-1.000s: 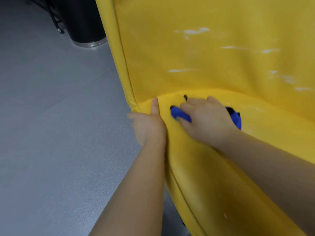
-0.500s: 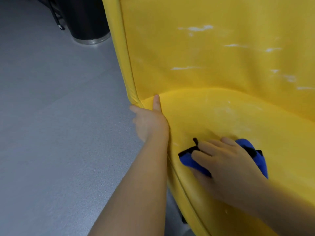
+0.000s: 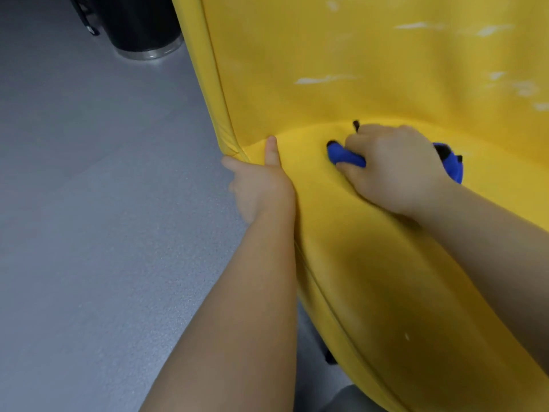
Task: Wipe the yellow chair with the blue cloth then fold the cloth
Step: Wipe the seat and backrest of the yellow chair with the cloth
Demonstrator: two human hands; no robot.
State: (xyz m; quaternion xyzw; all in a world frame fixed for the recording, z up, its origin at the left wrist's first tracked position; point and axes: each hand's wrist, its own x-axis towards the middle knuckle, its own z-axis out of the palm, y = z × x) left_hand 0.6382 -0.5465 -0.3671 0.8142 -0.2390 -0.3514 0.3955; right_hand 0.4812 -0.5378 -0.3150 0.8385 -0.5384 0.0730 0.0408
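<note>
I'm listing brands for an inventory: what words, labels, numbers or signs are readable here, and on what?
None readable. The yellow chair bears only pale streaks, not lettering; the blue cloth, mostly under the right hand, shows black trim but no legible tag; the black cylinder shows no print.

The floor (image 3: 89, 203) is smooth and grey with a fine speckle. It fills the left half of the frame and runs down to the lower edge. The chair (image 3: 371, 69) stands on it and takes up the whole right side, its padded side edge rising at upper centre. Under the seat, at lower centre, a small dark part (image 3: 329, 356) shows against the floor, too hidden to identify. At upper left a black cylinder (image 3: 139, 22) with a shiny metal rim at its foot rests on the floor, near the chair's edge. Thin black bars (image 3: 86, 19) stand just left of it.
</note>
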